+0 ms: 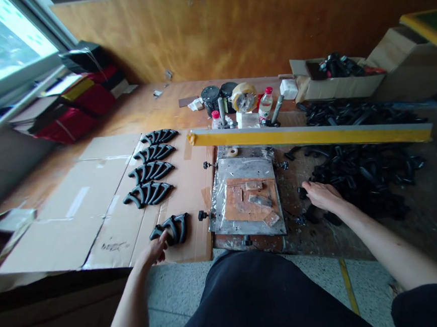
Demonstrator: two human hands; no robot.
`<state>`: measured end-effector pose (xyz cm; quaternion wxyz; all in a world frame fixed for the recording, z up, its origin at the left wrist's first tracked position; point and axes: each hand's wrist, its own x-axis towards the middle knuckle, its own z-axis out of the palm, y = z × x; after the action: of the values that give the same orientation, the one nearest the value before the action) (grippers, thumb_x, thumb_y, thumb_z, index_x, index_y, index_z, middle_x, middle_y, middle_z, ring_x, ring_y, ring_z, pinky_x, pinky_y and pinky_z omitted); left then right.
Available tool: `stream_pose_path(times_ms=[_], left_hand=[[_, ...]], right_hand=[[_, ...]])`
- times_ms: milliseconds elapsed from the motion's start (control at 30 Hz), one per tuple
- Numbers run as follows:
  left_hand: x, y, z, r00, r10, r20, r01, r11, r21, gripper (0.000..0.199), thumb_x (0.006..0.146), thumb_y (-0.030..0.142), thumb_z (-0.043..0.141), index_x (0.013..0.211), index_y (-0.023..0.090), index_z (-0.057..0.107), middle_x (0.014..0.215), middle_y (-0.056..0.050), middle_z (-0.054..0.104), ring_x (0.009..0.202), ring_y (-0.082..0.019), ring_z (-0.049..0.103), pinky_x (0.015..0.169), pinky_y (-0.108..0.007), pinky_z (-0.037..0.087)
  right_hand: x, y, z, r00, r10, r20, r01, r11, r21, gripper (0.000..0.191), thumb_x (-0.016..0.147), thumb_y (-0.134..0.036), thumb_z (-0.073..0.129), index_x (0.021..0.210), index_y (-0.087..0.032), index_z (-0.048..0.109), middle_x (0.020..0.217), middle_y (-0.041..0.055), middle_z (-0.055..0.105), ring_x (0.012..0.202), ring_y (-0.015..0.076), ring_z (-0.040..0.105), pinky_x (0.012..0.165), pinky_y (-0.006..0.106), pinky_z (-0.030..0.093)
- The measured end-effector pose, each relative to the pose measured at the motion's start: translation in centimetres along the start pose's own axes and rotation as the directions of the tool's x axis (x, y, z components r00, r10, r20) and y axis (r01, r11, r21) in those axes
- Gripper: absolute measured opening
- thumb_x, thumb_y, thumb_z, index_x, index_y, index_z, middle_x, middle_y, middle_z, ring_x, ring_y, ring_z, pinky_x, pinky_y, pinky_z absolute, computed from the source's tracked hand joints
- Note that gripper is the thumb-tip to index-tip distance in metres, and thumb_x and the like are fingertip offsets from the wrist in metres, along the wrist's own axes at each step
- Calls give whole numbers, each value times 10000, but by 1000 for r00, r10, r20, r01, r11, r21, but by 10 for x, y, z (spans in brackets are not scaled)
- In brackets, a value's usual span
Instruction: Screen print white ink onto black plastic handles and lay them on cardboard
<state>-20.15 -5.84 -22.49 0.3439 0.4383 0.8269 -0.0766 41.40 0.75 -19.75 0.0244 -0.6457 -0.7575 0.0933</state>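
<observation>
On the cardboard sheet at the left, a small group of glossy black curved handle-like parts (180, 227) lies near the front edge. My left hand (156, 249) is closed at the leftmost one, thumb and fingers gripping its lower end. Behind that group, several rows of the same black curved parts (149, 194) lie neatly fanned out. Over on the right, my right hand (322, 195) pinches a black part (302, 192) at the near-left side of a big loose pile of black parts (370, 171). Most of that pinched part's shape cannot be made out.
Between my hands stands a metal plate fixture (247, 166) with black knobs, bearing a wooden board (232, 202) and small blocks. A long yellow-faced bar (310, 135) crosses behind it. Farther back are a tape roll (244, 98), bottle (266, 104), black tubs (211, 99) and cardboard box (333, 86).
</observation>
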Motion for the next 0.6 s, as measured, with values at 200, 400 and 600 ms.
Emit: stream_pose_path(times_ms=[200,400,600], left_hand=[[-14,60,-37,955,191,-229,-213,974,-78,525,841,607,308,798,183,615,525,-44,605,491,-194,587,496,-273,443],[-63,196,-67,707,517,-482,-671,706,-227,425,871,573,424,909,207,638,589,17,615,488,-111,549,499,-211,427],[-127,279,-88,490,581,-649,-862,212,-461,384,922,490,395,908,175,614,607,4,611,467,-86,508,459,-199,417]], right_hand=[[18,-74,-18,970,13,-241,140,782,607,173,757,-150,538,910,-221,578,1095,43,703,958,197,672,847,334,516],[32,-144,22,861,-360,-359,501,722,477,355,852,-59,401,1003,-184,697,1244,74,649,1120,190,606,986,393,471],[18,-138,34,788,-513,-339,572,815,96,400,874,-94,459,1218,-172,646,1402,46,527,1170,262,511,990,453,444]])
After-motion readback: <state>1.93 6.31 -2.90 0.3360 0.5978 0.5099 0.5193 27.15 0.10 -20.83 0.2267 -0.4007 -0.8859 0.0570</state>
